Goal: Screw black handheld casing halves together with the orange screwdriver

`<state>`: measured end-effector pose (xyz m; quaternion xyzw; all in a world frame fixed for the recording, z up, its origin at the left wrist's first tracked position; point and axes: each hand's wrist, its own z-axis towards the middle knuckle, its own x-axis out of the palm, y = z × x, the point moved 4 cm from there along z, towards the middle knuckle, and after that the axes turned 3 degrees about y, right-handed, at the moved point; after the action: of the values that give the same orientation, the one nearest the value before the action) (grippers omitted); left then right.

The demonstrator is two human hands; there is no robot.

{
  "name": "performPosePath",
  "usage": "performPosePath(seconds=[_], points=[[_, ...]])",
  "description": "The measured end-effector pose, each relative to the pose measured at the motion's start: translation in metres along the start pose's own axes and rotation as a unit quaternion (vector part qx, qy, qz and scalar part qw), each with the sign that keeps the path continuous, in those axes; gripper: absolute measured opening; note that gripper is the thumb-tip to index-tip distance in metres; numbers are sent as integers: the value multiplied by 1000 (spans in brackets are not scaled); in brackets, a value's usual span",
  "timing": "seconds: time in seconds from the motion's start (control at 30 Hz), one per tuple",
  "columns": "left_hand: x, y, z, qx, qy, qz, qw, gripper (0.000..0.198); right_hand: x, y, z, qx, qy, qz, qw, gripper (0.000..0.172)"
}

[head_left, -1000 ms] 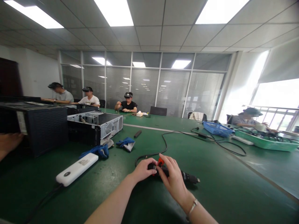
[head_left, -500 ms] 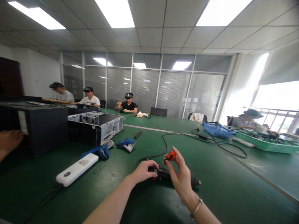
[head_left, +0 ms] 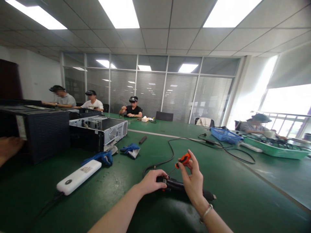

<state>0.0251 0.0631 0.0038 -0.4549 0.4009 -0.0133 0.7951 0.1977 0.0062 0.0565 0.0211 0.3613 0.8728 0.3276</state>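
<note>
In the head view, my right hand pinches the orange-and-black handle of a small screwdriver. The screwdriver tilts, its thin shaft running down-left toward my left fingers. My left hand is closed round the left end of a long black corded tool, which lies on the green table. At the tool's right end a small metal tip points right, and a bit of red shows on its underside. Whether the screwdriver's tip sits in a screw is hidden by my left fingers.
The tool's black cord curves away toward a blue basket and a green basket. On the left are a white power strip, blue gloves, an open computer case and a dark case. Another person's hand reaches in there.
My right hand and the screwdriver have shifted right and slightly up; the shaft now shows. My left hand and the black tool have moved slightly right and down.
</note>
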Motion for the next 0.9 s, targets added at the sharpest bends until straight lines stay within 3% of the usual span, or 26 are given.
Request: performPosePath(seconds=[0.43,0.9], points=[[-2,-5,-2,3,-5,11,1000,36,-8,-12,7,23,-13,-20,999,64],[-2,-6,-2,-1,-7,27,1000,34,4,-17,5,-7,57,26,998,62]])
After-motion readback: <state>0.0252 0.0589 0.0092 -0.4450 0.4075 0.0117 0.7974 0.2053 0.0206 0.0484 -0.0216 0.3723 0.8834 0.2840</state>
